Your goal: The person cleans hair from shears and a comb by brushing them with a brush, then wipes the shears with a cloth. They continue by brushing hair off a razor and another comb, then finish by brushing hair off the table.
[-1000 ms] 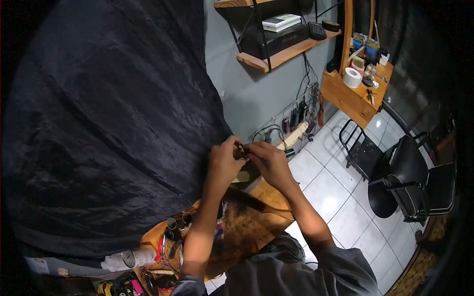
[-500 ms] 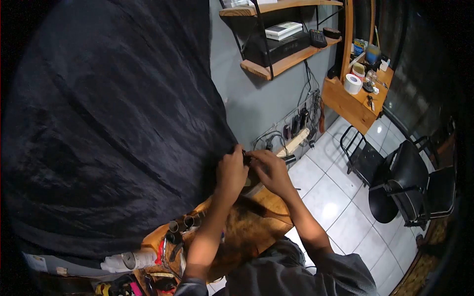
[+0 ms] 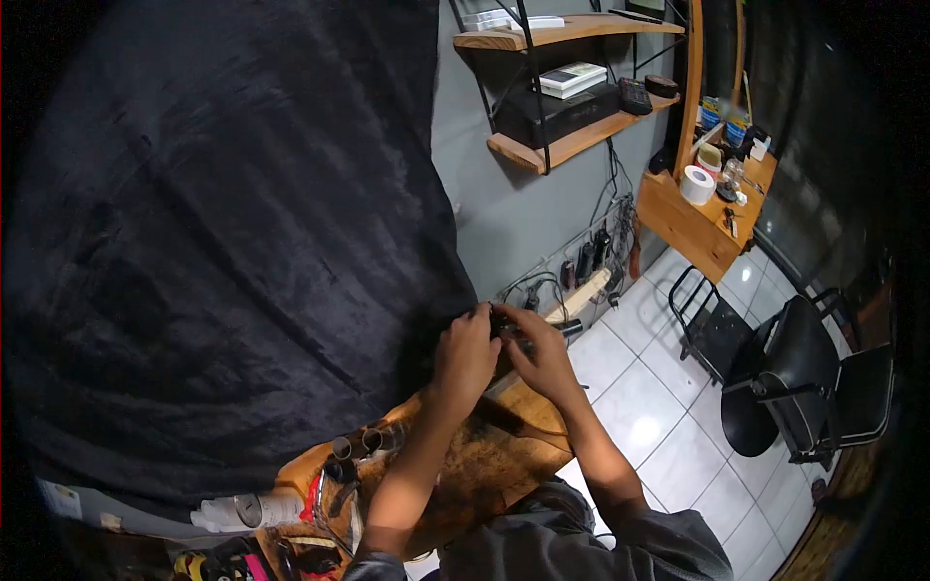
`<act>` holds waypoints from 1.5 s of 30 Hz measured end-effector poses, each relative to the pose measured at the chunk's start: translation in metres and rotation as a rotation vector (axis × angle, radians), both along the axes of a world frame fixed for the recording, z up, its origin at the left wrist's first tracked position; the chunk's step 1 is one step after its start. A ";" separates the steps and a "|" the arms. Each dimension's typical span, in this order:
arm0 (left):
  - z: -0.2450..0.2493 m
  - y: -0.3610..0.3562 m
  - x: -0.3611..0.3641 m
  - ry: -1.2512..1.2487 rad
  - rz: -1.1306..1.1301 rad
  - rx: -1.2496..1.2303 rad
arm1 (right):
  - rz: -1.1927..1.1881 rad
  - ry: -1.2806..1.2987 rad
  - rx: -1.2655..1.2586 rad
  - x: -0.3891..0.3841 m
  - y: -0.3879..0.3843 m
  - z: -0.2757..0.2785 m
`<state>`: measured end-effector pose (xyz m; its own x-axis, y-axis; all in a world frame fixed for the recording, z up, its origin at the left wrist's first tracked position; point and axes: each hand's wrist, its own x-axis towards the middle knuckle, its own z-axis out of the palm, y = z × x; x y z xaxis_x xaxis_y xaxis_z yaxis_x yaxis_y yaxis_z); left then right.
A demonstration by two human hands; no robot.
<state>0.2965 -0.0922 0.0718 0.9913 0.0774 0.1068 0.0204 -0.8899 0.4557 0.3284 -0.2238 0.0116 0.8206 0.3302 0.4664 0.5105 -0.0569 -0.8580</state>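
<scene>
The left hand (image 3: 467, 353) and the right hand (image 3: 544, 356) have drawn slightly closer together over the last second, and the one small dark object (image 3: 498, 324) that showed more plainly between them is now mostly hidden. The view has tipped too, so two wooden shelves, the upper shelf (image 3: 542, 37) and the lower shelf (image 3: 601, 134), show lower and more fully.

The left fingers are curled closed on that object, their backs turned this way. The right forefinger reaches to the left fingertips, with the thumb held a little apart below; whether they pinch the object, I can't tell. It sits between both sets of fingertips, just beside the lower corner of one big black cloth (image 3: 242, 242) and above the far end of the wooden desk (image 3: 531, 409).

Two round tube ends (image 3: 372, 442) stand side by side on that desk, near the left forearm. Across the room I count one white roll (image 3: 694, 194) on a wooden ledge (image 3: 688, 225) and one black padded chair (image 3: 799, 334).
</scene>
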 end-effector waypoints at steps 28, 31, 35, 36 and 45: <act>-0.082 -0.001 -0.186 -0.016 0.164 -0.250 | 0.107 -0.069 -0.403 -0.117 -0.037 -0.026; -0.092 0.002 -0.198 0.007 0.197 -0.255 | 0.098 -0.096 -0.472 -0.117 -0.040 -0.041; -0.102 0.002 -0.208 0.036 0.264 -0.303 | 0.016 -0.038 -0.591 -0.117 -0.041 -0.041; -0.104 0.003 -0.210 0.000 0.270 -0.292 | 0.000 -0.041 -0.627 -0.115 -0.041 -0.044; -0.110 0.005 -0.233 0.025 0.446 -0.439 | 0.039 -0.138 -0.766 -0.098 -0.040 -0.062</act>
<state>0.0637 -0.0867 -0.0380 0.8551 0.5159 -0.0518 0.3624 -0.5233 0.7713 0.2299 -0.2637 -0.0508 0.7532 0.6287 0.1935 0.6233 -0.5882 -0.5153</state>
